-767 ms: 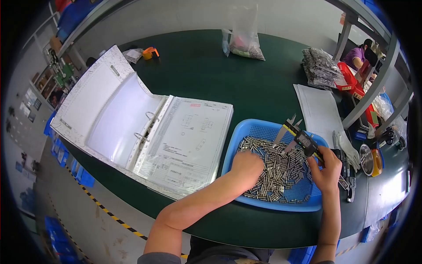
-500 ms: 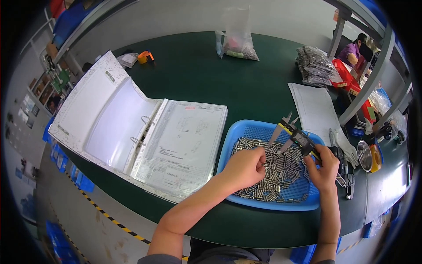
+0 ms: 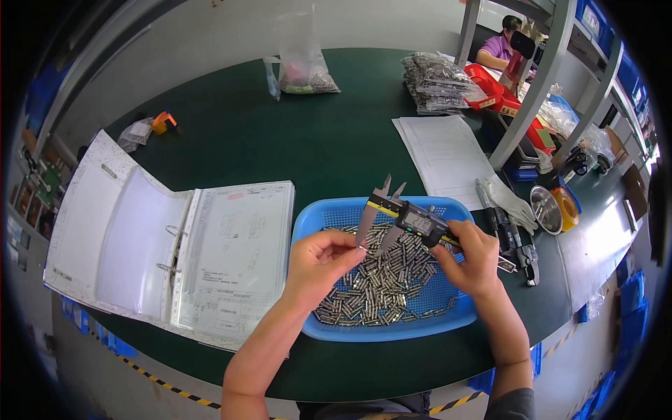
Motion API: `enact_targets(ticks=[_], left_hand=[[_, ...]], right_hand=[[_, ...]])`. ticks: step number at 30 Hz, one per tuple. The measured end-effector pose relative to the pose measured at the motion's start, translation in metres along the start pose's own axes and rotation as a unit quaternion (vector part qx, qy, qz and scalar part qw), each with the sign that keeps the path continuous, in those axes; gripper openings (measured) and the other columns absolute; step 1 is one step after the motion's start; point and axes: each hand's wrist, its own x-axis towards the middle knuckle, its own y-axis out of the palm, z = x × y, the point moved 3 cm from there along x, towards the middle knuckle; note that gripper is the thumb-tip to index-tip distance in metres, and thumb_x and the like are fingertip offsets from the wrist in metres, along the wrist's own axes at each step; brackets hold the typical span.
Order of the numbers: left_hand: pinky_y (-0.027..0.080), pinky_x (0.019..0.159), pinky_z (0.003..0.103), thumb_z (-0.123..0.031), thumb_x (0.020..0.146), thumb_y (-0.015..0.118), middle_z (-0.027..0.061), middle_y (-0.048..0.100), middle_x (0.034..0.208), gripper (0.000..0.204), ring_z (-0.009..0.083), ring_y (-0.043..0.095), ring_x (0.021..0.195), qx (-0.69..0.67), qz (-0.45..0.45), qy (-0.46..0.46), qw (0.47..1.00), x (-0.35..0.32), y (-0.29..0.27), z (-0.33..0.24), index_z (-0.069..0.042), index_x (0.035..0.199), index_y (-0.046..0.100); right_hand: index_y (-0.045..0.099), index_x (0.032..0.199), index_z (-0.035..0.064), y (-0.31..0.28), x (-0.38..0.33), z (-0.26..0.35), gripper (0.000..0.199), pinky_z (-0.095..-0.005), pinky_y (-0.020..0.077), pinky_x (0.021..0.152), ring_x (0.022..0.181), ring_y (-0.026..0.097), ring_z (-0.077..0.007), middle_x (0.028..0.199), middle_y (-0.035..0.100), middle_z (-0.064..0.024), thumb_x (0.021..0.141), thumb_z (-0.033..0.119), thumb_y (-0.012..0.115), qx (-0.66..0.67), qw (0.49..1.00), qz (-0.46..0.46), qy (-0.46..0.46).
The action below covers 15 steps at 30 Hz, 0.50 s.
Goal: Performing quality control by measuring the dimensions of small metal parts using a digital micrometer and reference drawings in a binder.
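Above a blue perforated basket (image 3: 305,231), my right hand (image 3: 470,260) grips a digital caliper (image 3: 418,222). The caliper's long jaws stand apart and point down toward the basket's left half. Close to the tip of the left jaw, my left hand (image 3: 316,267) pinches a small shiny metal pin (image 3: 363,248) between thumb and fingertips. Whether the pin touches the jaw I cannot tell. Under both hands, a heap of short metal pins (image 3: 381,290) covers much of the basket's floor.
An open ring binder (image 3: 231,259) with a drawing lies left of the basket. Paper sheets (image 3: 444,157), white gloves (image 3: 509,203), a metal bowl (image 3: 546,210) and hand tools sit to the right. Bagged parts (image 3: 437,80) are stacked behind. A person (image 3: 495,50) sits beyond the shelf frame.
The whole view has swung right, so things appear further left. My left hand has turned from a closed fist to a pinch, with a metal pin now showing beside the caliper's jaw.
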Motion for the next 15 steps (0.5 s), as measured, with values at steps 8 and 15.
enact_targets(ticks=[8,15], left_hand=[[0.048,0.071,0.023,0.004,0.072,0.061,0.0098,0.061,0.083,0.013,0.0136,0.058,0.076,-0.029,-0.011,-0.021,0.999,-0.0028,-0.0005,-0.0028,0.003,0.085,0.058],[0.048,0.072,0.023,0.004,0.073,0.062,0.009,0.06,0.087,0.016,0.0126,0.057,0.079,-0.044,0.002,-0.036,0.998,-0.0025,-0.0035,0.0,0.003,0.088,0.058]], right_hand=[[0.054,0.084,0.0019,-0.0008,0.002,0.0039,0.028,-0.0261,0.0373,0.04,0.043,0.048,-0.0174,0.056,0.048,-0.005,0.063,0.014,0.069,-0.004,1.0,0.003,-0.001],[0.055,0.08,0.0019,0.0,0.0014,0.0033,0.028,-0.0266,0.0374,0.04,0.044,0.049,-0.0184,0.057,0.049,-0.0057,0.061,0.016,0.071,-0.001,1.0,-0.002,0.014]])
